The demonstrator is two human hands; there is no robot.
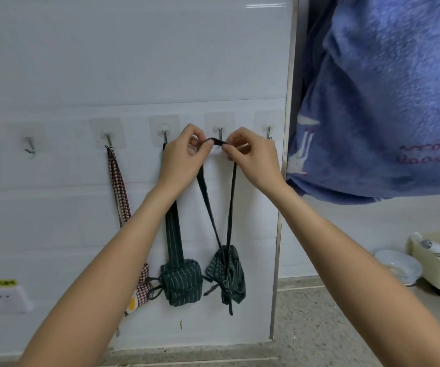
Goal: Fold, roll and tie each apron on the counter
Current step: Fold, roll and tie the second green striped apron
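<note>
Forearms are reaching up; my left hand [184, 149] and right hand [245, 152] are each pinching the neck loop [213, 140], spreading it before the hook [220, 133]. Rolled apron [226, 276] is hanging below both grips.

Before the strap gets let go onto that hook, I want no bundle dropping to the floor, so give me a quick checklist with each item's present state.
1. Both hands pinch the strap loop: left hand and right hand each hold one side. Ok.
2. Loop is over the fourth hook: it sits in front of the hook; whether it has caught, cannot tell.
3. Held striped bundle is tied: cord wrapped round it, ends dangling. Ok.
4. Fourth hook is free of other aprons. Ok.
5. Neighbouring striped bundle hangs from the third hook, beside the held one; touching or apart, cannot tell.
6. Hook pad's grip on the wall: cannot tell.
</note>
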